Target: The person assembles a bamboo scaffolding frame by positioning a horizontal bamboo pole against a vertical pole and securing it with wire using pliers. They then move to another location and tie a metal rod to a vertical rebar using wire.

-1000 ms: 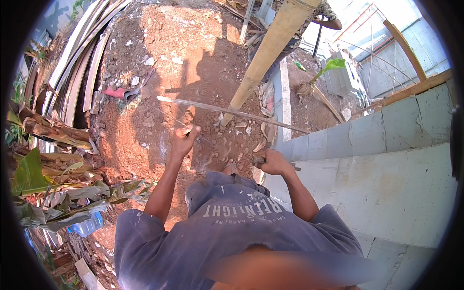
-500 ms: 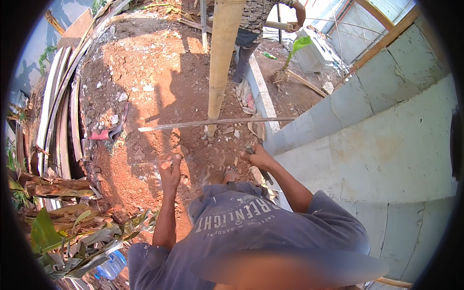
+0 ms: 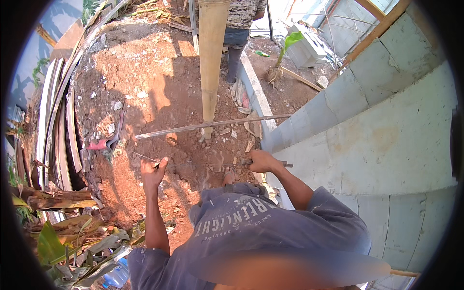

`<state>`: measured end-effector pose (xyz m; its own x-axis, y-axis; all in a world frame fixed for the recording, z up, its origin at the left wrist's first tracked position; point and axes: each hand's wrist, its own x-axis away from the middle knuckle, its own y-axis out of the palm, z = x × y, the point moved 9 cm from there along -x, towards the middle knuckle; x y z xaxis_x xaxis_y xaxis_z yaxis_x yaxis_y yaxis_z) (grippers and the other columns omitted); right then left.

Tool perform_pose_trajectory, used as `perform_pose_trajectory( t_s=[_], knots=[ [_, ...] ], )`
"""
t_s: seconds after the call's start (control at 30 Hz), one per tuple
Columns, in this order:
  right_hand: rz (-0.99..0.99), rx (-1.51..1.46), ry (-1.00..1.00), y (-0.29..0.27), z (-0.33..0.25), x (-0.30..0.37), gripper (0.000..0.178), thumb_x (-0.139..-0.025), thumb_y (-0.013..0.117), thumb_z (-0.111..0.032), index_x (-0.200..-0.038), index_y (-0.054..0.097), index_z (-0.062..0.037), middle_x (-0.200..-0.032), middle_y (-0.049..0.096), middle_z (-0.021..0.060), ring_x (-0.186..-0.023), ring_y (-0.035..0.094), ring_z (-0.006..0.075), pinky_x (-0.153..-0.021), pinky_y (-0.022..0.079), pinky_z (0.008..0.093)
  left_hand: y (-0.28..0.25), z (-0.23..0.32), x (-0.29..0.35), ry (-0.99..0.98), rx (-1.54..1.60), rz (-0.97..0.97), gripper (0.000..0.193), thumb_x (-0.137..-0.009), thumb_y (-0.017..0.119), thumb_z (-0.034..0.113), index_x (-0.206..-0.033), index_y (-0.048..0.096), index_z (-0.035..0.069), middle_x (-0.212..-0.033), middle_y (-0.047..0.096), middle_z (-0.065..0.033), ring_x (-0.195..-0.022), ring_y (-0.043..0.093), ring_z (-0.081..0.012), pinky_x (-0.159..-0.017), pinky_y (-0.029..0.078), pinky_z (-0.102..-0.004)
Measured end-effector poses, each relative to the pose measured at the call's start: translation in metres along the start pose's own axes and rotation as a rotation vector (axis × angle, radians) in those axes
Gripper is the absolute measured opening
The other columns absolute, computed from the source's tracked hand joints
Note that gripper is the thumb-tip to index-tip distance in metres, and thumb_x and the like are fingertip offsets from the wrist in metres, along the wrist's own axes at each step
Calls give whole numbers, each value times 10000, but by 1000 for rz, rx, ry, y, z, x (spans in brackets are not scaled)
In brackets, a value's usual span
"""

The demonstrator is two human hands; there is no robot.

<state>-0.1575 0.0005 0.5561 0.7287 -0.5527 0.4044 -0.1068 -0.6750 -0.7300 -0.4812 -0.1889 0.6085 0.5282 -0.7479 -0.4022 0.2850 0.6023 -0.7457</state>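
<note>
My left hand point(image 3: 153, 175) is closed around a thin wire-like strand point(image 3: 144, 157), whose end sticks out past the fingers to the left. A faint thin line runs from this hand toward my right one, low over the soil. My right hand point(image 3: 261, 161) grips a short dark metal bar-like tool point(image 3: 286, 165); its end juts out to the right, toward the wall, and its exact kind is hidden by the fist. Just beyond both hands a long thin wooden strip point(image 3: 193, 127) crosses at a slant, next to the foot of an upright bamboo pole point(image 3: 212, 82).
A pale block wall point(image 3: 382, 150) rises close on my right, with a low concrete edge point(image 3: 255, 89) ahead of it. Long boards point(image 3: 58, 130) and banana leaves point(image 3: 50, 241) lie on the left. Another person point(image 3: 237, 36) stands beyond the pole. Rubble dots the reddish soil.
My left hand has moved left and a little nearer, widening the gap between my hands. My right hand has turned and come slightly nearer, so the dark tool's end now shows at right.
</note>
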Motion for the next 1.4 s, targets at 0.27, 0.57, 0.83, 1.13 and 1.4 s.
perform_pose_trajectory(
  t_s=[0.27, 0.57, 0.83, 1.13, 1.4],
  knots=[
    [-78, -1502, 112, -14, 18, 10, 125, -936, 572, -147, -898, 600, -31, -585, 389, -39, -552, 392, 93, -535, 372, 281, 36, -106, 32, -706, 465, 46, 483, -795, 737, 417, -901, 625, -40, -784, 618, -83, -717, 534, -152, -671, 443, -338],
    [-551, -1051, -13, 9, 19, 42, 137, -889, 644, -174, -930, 603, -50, -645, 485, -24, -629, 498, 121, -586, 424, 309, 35, -57, -30, -512, 584, 4, 442, -776, 765, 430, -655, 528, 78, -644, 438, 46, -610, 375, -104, -543, 325, -311],
    [199, -516, 310, 20, 109, 28, 244, -812, 667, -203, -733, 622, 24, -632, 590, 54, -584, 555, 161, -551, 428, 335, 69, -18, -43, -315, 340, -386, 432, -900, 606, 357, -627, 572, 23, -577, 513, -24, -574, 473, -139, -548, 361, -322],
    [-133, -1567, -121, -13, 61, 40, 211, -883, 646, -206, -753, 593, -48, -605, 469, -1, -567, 448, 138, -634, 419, 329, 101, -116, -24, -492, 204, -182, 640, -762, 684, 561, -933, 617, -52, -880, 608, -191, -814, 574, -301, -735, 452, -413],
    [-321, 12, 374, 22, 75, 84, 346, -748, 659, -291, -1038, 698, -106, -869, 688, 159, -835, 655, 294, -748, 503, 388, 104, 2, -59, -498, 718, -412, 322, -829, 743, 301, -671, 609, 55, -577, 512, 25, -544, 456, -66, -507, 353, -255]
  ],
)
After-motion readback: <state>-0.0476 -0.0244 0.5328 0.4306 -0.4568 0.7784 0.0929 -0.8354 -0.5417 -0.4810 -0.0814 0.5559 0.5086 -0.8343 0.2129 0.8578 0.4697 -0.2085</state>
